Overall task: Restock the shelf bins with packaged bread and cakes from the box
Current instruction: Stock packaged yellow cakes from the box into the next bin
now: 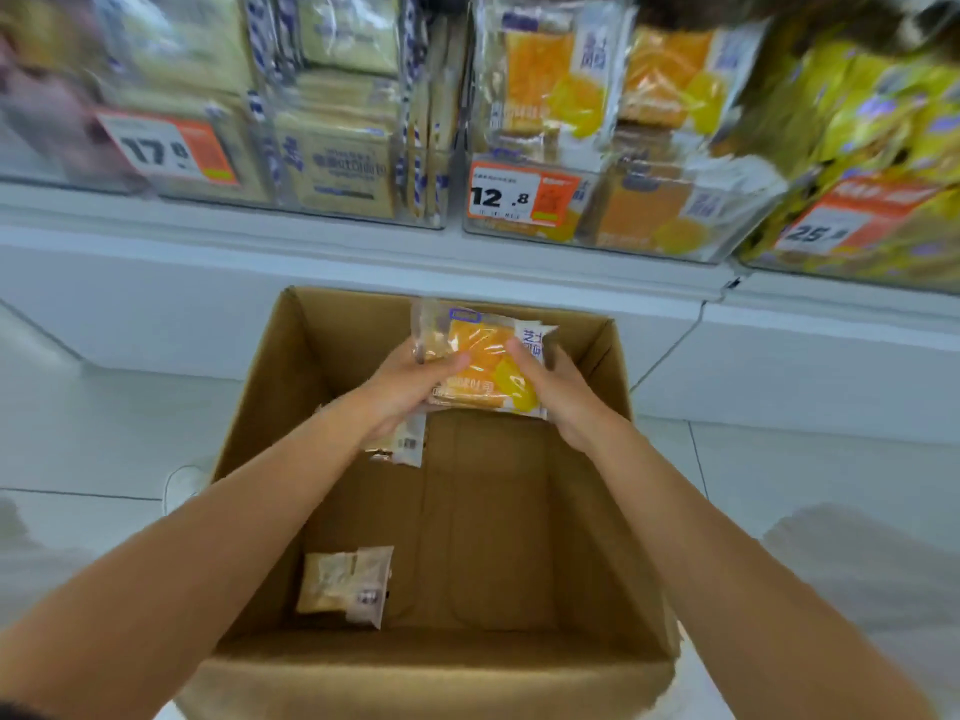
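Note:
An open cardboard box [587,511] stands on the floor below the shelf. Above its far end both hands hold a small stack of orange-and-yellow bread packets [480,345]. My left hand [410,389] grips the stack's left edge, thumb on top. My right hand [558,389] grips the right edge. Another packet [408,445] shows under my left hand. One pale packet [345,584] lies on the box bottom at the near left. A clear bin [613,148] with matching orange packets sits on the shelf straight above, price tag 12.8.
A clear bin of pale bread packets [332,142] is at the left, tagged 17.8. At the right a bin of yellow packets [872,148] carries a 25 tag. The white shelf ledge [363,246] runs across. Pale floor tiles [104,433] surround the box.

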`<state>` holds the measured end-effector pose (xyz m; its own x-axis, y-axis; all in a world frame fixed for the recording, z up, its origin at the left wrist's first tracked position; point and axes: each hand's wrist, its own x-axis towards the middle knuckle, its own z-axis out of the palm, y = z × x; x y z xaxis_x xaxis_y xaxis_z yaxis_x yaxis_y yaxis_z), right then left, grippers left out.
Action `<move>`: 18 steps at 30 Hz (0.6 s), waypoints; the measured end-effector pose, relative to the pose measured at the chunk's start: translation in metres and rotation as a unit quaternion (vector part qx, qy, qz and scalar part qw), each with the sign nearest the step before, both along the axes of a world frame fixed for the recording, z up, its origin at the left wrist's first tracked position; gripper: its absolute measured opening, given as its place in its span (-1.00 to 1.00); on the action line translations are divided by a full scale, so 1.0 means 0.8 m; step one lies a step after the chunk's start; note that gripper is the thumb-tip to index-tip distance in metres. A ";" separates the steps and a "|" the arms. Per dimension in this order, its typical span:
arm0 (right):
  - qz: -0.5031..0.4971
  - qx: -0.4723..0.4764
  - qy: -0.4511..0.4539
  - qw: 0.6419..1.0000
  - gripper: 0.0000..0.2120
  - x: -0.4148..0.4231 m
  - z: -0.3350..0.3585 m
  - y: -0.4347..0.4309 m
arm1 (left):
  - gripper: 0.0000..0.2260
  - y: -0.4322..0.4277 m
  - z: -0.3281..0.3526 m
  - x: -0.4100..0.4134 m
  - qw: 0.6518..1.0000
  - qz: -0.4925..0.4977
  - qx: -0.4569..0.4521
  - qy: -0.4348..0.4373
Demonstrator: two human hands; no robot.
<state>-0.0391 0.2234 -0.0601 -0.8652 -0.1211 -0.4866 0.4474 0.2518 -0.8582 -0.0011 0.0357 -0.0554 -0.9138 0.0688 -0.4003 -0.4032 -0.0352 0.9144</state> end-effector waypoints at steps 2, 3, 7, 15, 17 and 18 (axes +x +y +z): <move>-0.001 -0.046 0.026 0.999 -0.25 -0.004 0.037 0.010 | -0.85 0.015 0.039 -0.013 0.998 -0.012 -0.042 0.040; -0.012 -0.044 0.061 0.997 -0.38 -0.008 0.058 0.014 | -0.84 0.024 0.055 -0.023 0.994 -0.013 -0.077 0.076; -0.108 -0.054 0.193 0.974 -0.34 -0.040 0.131 0.043 | -0.58 0.062 0.125 -0.077 0.965 -0.002 -0.160 0.208; -0.189 0.002 0.362 0.913 -0.72 -0.188 0.226 0.145 | -0.36 0.113 0.215 -0.223 0.804 0.042 -0.416 0.422; -0.166 0.057 0.382 0.908 -0.71 -0.229 0.221 0.150 | -0.34 0.115 0.214 -0.252 0.734 0.063 -0.513 0.441; -0.150 0.086 0.388 0.905 -0.69 -0.246 0.215 0.150 | -0.32 0.115 0.211 -0.264 0.701 0.062 -0.557 0.441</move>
